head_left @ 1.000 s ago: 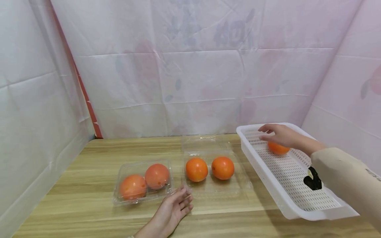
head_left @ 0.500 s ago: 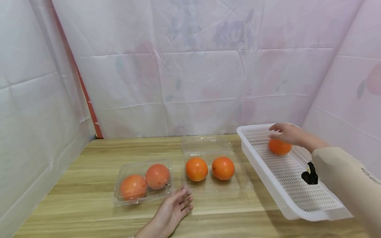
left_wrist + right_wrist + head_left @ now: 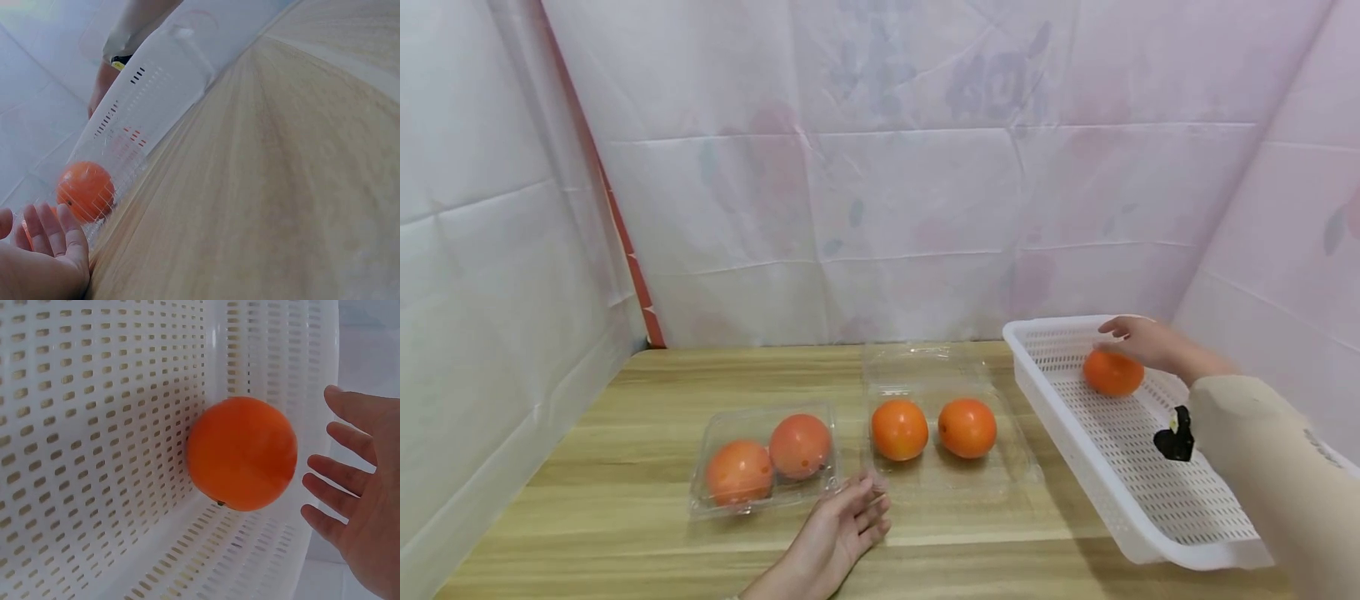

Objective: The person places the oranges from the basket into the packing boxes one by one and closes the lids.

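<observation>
A single orange (image 3: 1113, 372) lies in the white perforated basket (image 3: 1078, 446). My right hand (image 3: 1150, 344) hovers just above it at the basket's far end, fingers spread and holding nothing. In the right wrist view a gap shows between those fingers and the orange (image 3: 242, 454). My left hand (image 3: 835, 533) rests on the table with relaxed fingers, thumb side up. Its fingertips are close to the near edge of an open clear plastic box (image 3: 951, 479), where two oranges (image 3: 899, 430) sit side by side. Nothing is in this hand.
Left of the open box stands a closed clear box (image 3: 756, 421) with two oranges (image 3: 739, 472) inside. The open box's lid (image 3: 910, 364) lies back toward the rear. Printed white cloth (image 3: 820, 208) walls the wooden table (image 3: 617, 517) at back and sides.
My right hand has shifted slightly right over the basket, and more of the orange beneath it shows. The head view has turned a little. My left hand stays put.
</observation>
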Motion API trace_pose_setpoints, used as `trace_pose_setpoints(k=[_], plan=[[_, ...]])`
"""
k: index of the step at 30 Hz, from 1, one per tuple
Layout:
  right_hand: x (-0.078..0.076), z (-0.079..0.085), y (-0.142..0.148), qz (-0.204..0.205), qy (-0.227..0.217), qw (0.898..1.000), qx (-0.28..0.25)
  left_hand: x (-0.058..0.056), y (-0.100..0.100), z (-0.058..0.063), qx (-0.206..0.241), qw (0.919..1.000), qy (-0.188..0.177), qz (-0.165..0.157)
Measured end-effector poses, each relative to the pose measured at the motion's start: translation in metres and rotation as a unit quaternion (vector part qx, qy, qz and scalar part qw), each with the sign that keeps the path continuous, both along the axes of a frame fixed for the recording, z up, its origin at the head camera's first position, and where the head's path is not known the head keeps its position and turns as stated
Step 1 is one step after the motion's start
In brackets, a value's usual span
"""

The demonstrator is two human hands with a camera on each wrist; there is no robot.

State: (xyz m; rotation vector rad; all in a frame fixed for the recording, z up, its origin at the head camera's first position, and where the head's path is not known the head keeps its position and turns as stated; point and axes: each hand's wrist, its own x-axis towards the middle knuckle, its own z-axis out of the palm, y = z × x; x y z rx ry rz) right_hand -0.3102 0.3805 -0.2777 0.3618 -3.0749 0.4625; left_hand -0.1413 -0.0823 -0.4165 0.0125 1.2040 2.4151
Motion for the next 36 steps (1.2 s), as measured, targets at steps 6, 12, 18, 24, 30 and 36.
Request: trace_pose_setpoints(k=[6,12,18,24,30,36], plan=[[-0.008,-0.013,0.005,-0.006,0.003,1.000,0.000,0.003,0.001,0.000,0.002,1.0000,0.007,-0.001],[-0.008,-0.019,0.008,-0.010,0.000,1.000,-0.005,0.005,0.000,0.001,0.001,1.0000,0.002,-0.003],[-0.002,-0.021,0.014,-0.010,-0.012,1.000,-0.021,0.005,0.002,0.002,-0.002,1.0000,0.006,-0.006],[0.002,-0.029,0.021,-0.009,-0.034,0.999,-0.028,0.006,0.003,0.004,-0.006,0.9999,0.005,-0.008],[-0.001,-0.033,0.022,-0.018,-0.054,0.998,-0.034,0.006,0.002,0.005,-0.004,1.0000,0.003,-0.003],[0.000,-0.032,0.018,-0.019,-0.066,0.997,-0.035,0.007,0.002,0.003,0.000,1.0000,-0.001,-0.003]])
